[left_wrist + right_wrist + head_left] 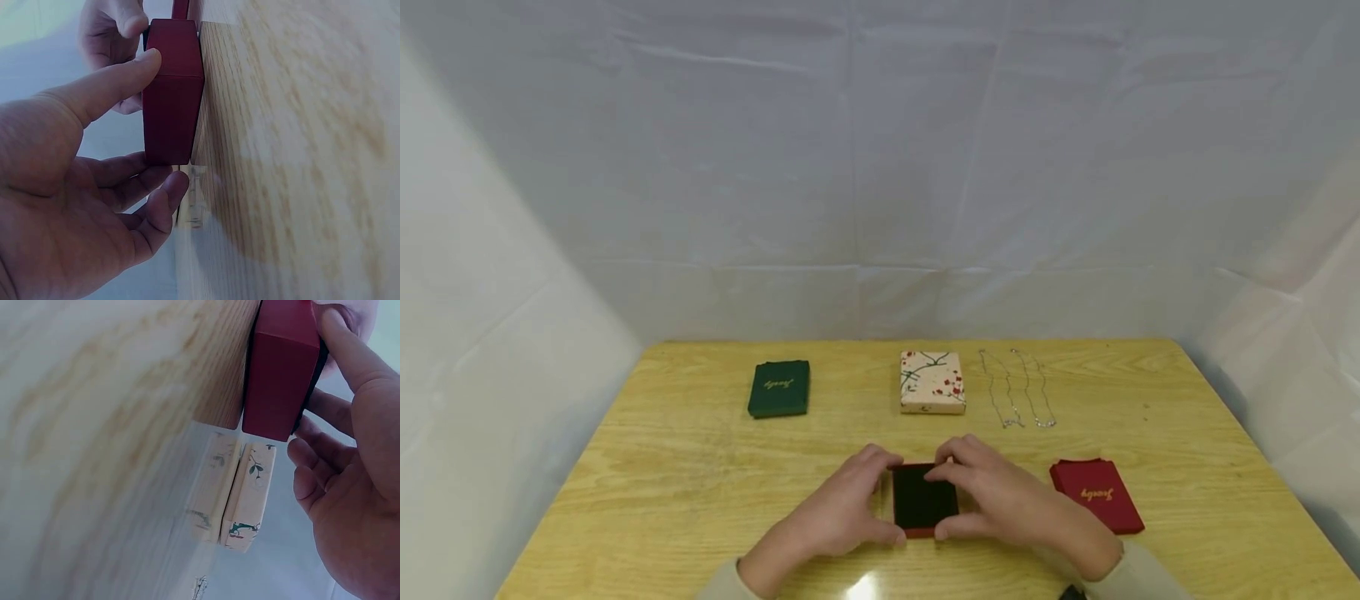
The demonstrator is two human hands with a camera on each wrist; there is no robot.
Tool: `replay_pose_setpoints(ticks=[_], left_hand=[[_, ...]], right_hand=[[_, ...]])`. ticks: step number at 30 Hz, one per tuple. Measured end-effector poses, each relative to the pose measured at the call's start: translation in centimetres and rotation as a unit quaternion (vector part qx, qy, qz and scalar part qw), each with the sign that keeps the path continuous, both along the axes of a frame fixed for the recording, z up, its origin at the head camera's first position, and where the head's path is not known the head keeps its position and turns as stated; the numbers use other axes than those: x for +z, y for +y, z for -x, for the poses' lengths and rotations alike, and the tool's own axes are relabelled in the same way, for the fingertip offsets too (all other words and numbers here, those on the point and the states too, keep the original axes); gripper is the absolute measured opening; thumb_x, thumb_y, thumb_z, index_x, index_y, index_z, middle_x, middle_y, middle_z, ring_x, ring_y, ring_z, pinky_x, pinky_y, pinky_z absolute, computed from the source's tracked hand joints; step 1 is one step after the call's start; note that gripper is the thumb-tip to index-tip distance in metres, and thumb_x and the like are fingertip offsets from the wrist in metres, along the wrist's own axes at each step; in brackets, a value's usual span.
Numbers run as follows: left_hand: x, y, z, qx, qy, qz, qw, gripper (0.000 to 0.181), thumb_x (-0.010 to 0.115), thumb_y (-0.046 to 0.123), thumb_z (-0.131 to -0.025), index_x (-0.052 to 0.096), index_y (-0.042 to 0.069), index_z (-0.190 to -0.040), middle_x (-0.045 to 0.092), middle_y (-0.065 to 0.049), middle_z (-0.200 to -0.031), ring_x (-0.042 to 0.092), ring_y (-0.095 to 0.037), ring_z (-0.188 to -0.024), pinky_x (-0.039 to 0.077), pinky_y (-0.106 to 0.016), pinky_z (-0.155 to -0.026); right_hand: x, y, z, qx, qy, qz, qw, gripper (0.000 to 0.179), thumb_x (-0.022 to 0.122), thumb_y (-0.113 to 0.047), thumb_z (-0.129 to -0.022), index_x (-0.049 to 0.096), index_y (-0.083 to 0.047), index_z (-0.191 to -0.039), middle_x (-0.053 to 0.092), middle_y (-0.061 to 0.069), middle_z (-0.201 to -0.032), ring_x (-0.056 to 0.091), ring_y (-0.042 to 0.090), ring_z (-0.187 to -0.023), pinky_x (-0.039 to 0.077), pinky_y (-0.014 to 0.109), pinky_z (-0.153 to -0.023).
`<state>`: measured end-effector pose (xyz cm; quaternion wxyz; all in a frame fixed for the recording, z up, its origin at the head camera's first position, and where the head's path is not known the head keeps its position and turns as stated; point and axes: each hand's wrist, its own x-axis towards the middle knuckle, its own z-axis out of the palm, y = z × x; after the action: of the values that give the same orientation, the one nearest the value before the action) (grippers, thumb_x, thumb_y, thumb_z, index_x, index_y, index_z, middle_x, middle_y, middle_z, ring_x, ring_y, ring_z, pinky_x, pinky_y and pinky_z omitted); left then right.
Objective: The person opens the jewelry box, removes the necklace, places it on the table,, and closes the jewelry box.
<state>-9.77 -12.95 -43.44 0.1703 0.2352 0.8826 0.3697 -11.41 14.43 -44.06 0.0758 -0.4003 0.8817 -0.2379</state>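
Observation:
A small red jewelry box base (919, 532) lies on the table before me, with a black pad (925, 500) in its top. My left hand (844, 505) grips the box from the left, thumb at the near side and fingertips at the far side; the left wrist view shows the thumb on the red wall (174, 112). From the right, my right hand (1000, 496) spans the pad, its thumb at the near edge and bent fingers over the far right part. In the right wrist view, a black edge (317, 372) of the pad shows above the red wall beside the fingers.
The red lid (1099, 495), marked with gold lettering, lies right of my right hand. Farther back are a green jewelry box (779, 388), a cream floral box (932, 383) and two silver chain necklaces (1011, 392) laid side by side. White sheeting (850, 167) surrounds the wooden table (685, 467).

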Motion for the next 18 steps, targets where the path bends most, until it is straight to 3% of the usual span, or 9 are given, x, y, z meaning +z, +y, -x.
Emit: replay_pose_setpoints(ticks=[7, 18], left_hand=[[0.06, 0.03, 0.00, 0.001, 0.003, 0.001, 1.0000, 0.086, 0.096, 0.036, -0.079, 0.054, 0.004, -0.147, 0.056, 0.002, -0.130, 0.054, -0.017, -0.109, 0.051, -0.038, -0.097], [-0.06, 0.01, 0.09, 0.001, -0.005, 0.003, 1.0000, 0.084, 0.095, 0.036, -0.081, 0.054, 0.004, -0.147, 0.055, 0.003, -0.129, 0.054, -0.015, -0.109, 0.051, -0.037, -0.097]], right_hand=[[0.20, 0.11, 0.12, 0.007, 0.024, -0.019, 0.9995, 0.039, 0.071, -0.043, -0.103, 0.073, -0.017, -0.133, 0.058, -0.009, -0.128, 0.050, 0.011, -0.117, 0.051, 0.039, -0.100], [0.75, -0.45, 0.18, 0.012, 0.048, -0.065, 0.9966, 0.036, 0.074, -0.042, -0.101, 0.075, -0.019, -0.129, 0.064, -0.009, -0.124, 0.052, 0.011, -0.111, 0.050, 0.041, -0.097]])
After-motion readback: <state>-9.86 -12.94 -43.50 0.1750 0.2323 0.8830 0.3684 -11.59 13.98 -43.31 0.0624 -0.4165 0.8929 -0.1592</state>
